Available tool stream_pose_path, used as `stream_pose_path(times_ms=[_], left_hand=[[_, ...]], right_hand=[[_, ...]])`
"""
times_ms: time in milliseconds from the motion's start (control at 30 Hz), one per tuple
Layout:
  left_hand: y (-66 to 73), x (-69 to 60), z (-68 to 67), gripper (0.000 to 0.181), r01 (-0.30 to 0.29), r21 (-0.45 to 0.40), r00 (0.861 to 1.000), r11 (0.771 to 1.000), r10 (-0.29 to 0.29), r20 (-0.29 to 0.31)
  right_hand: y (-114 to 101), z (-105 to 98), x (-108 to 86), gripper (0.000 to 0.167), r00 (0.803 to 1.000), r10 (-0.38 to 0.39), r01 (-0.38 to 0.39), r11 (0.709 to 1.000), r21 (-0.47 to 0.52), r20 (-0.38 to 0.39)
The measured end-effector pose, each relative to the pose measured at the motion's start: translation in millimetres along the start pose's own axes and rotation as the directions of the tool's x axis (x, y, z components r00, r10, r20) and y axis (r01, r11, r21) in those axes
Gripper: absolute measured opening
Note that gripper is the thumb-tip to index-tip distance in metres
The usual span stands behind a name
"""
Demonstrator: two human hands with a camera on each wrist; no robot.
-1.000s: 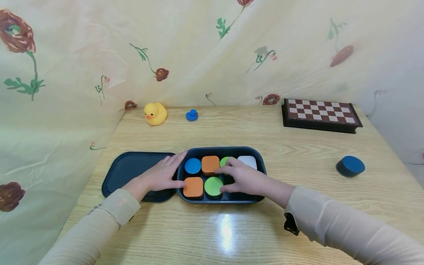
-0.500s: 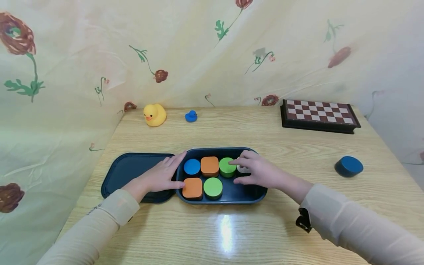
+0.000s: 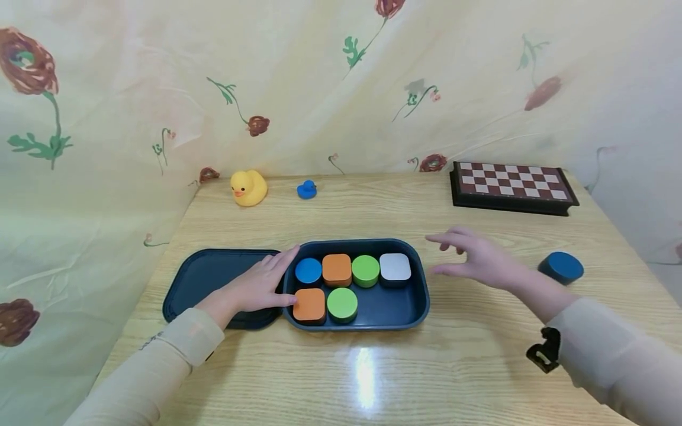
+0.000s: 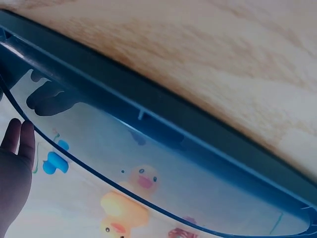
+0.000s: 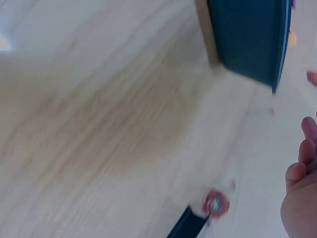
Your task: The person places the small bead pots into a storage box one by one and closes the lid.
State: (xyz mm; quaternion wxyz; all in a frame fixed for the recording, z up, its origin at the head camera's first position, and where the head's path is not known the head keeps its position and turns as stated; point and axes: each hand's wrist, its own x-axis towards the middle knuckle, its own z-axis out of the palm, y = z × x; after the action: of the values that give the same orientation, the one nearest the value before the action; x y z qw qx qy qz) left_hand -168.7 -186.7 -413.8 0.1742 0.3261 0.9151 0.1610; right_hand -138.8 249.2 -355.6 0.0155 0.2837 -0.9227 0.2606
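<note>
On the left of the table (image 3: 266,378) lies the lid (image 3: 205,281), its right end under the left hand (image 3: 263,283); the yellow duck (image 3: 248,188) sits well behind. The left hand lies at the box's left rim, fingers straight and close together, thumb spread from them, its tip at the front orange block (image 3: 309,307) — whether it presses there, I cannot tell. Farther back is the blue duck (image 3: 306,189). The box (image 3: 391,307) holds a back row: blue disc (image 3: 308,271), rear orange block (image 3: 337,269), rear green disc (image 3: 365,270), white block (image 3: 395,267). In front stand the front orange block and, just beside it, the front green disc (image 3: 343,305). Right of the box, apart from it, hangs the right hand (image 3: 482,257), thumb and forefinger spread, other fingers loosely bent, holding nothing. Behind lies the chessboard (image 3: 512,184); rightmost — beyond the wrist — stands a dark blue cylinder (image 3: 562,267).
</note>
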Motion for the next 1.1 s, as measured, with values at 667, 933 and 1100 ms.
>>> stream_pose_path(times_ms=[667, 933, 1100], left_hand=[[0.2, -1.6, 0.7, 0.098, 0.016, 0.014, 1.0, 1.0, -0.016, 0.004], [0.9, -0.8, -0.6, 0.098, 0.027, 0.015, 1.0, 1.0, -0.027, 0.012], [2.3, -1.0, -2.1, 0.099, 0.029, 0.013, 0.999, 0.999, -0.029, 0.02]], right_hand=[[60.9, -46.1, -55.1, 0.063, 0.971, 0.239, -0.234, 0.964, -0.122, 0.024], [85.8, -56.2, -75.6, 0.074, 0.933, 0.359, -0.353, 0.927, -0.124, 0.023], [102.4, -59.7, -87.9, 0.078, 0.9, 0.433, -0.425, 0.895, -0.138, 0.037]])
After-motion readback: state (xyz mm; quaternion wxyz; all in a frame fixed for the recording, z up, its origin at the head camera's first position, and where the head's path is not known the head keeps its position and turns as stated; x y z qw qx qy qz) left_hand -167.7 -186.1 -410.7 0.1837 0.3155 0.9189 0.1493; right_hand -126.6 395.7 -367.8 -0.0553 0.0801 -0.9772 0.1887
